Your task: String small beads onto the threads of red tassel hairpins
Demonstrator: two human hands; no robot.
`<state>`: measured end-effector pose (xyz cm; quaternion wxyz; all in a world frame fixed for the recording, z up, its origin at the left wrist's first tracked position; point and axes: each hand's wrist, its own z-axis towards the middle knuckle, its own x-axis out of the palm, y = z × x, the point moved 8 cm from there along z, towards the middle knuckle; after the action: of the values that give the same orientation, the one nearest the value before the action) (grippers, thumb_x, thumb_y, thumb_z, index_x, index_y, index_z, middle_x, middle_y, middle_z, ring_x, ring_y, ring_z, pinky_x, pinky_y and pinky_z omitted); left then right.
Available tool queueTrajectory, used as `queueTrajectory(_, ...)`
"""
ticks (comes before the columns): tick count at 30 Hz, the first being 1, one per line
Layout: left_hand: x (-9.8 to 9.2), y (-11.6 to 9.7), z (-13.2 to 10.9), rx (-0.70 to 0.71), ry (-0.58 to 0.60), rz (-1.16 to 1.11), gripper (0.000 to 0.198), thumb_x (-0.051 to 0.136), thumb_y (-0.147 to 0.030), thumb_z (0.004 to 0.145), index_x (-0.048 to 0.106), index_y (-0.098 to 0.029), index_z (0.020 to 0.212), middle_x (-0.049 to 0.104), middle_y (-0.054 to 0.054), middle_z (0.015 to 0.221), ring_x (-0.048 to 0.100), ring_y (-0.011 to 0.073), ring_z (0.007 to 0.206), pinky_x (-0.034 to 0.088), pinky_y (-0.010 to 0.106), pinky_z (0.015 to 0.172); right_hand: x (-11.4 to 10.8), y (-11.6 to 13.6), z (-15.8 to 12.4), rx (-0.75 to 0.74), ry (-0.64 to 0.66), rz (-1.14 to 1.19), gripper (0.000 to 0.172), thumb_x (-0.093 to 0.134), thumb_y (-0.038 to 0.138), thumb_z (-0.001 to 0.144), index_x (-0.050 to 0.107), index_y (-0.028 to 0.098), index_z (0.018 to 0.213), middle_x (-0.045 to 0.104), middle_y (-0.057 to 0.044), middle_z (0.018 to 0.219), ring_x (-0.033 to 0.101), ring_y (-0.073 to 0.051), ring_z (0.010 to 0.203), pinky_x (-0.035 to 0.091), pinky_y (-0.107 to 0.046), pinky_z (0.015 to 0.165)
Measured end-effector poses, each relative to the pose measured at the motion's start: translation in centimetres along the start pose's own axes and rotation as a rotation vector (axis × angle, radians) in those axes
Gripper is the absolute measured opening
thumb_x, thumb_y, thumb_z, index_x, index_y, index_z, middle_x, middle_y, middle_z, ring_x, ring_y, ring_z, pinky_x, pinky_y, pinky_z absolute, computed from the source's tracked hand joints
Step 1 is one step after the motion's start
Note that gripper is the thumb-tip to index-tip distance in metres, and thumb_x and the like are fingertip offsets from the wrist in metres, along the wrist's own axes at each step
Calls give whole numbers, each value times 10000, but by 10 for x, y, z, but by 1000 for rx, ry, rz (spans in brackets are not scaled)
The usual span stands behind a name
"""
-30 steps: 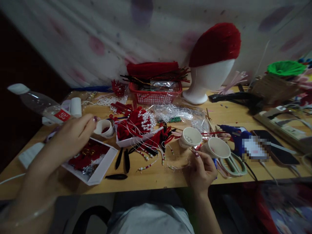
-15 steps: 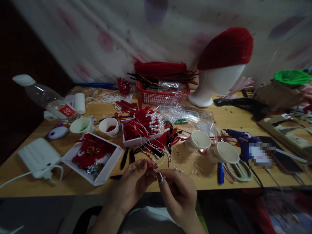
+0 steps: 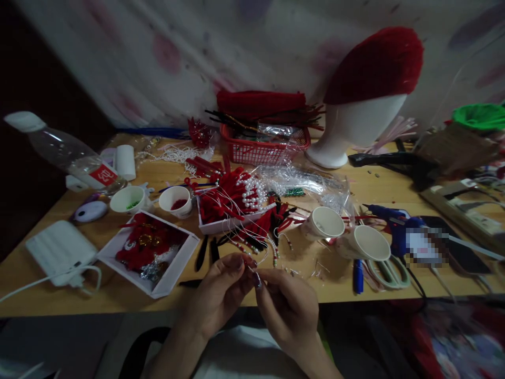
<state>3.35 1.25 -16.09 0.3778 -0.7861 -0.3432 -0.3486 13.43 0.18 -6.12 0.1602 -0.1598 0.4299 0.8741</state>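
**Both hands pinch at the counter's edge**

Both hands are in close at the near edge of the counter [image 3: 118, 297]. The left hand [image 3: 219, 292] and the right hand [image 3: 290, 308] are tip to tip, fingers [image 3: 236, 263] pinched tight on a small bit [image 3: 249, 265] between them, too tiny to make out. It sits just above the counter's front edge, right beside the loose beaded strands [image 3: 256, 245]. Off to the left lies the white tray [image 3: 183, 260] of red ornaments. To the right are two paper cups [image 3: 325, 223], with the blue glue gun [image 3: 389, 221] beyond them.
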Motion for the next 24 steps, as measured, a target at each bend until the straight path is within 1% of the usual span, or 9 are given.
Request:
queueTrajectory(6,-6,2,2,8,15,66,263,923,-259,605,743,-155,767,723,6,760,665,110,706,543,218,736,1,-2,-2,8,2,23,124,559,85,879,628,172,933,480,84,526,404,-59,393,291,-199,412)
queueTrajectory(12,-9,1,2,23,-7,122,234,900,-255,639,742,-154,779,725,27,792,672,144,744,547,261,766,-1,-3,-3,28,-3,17,105,568,104,879,653,160,907,557,47,542,461,-75,407,323,-205,420)
queueTrajectory(14,-7,1,2,14,-13,122,241,912,-250,619,744,-150,761,722,25,768,667,137,723,546,250,747,-1,-3,-3,32,3,17,105,567,106,883,655,159,907,562,45,538,461,-75,400,323,-205,415)
queueTrajectory(18,-3,5,1,-24,-27,69,281,953,-233,532,757,-139,709,721,7,704,645,87,655,533,180,685,0,-3,-3,29,12,-2,109,554,113,891,646,170,903,546,52,528,450,-79,399,319,-210,416)
queueTrajectory(20,-2,7,1,-36,-40,45,288,961,-225,511,763,-136,700,727,2,696,645,74,647,526,158,666,-1,-3,-2,27,14,-14,107,553,113,889,639,175,899,534,58,524,435,-79,398,311,-213,415)
queueTrajectory(24,-5,7,1,-28,-55,36,288,961,-227,509,765,-142,704,732,0,704,649,79,654,532,166,667,-2,-3,-3,34,16,-16,101,563,106,878,629,180,898,484,80,507,390,-66,387,271,-213,410)
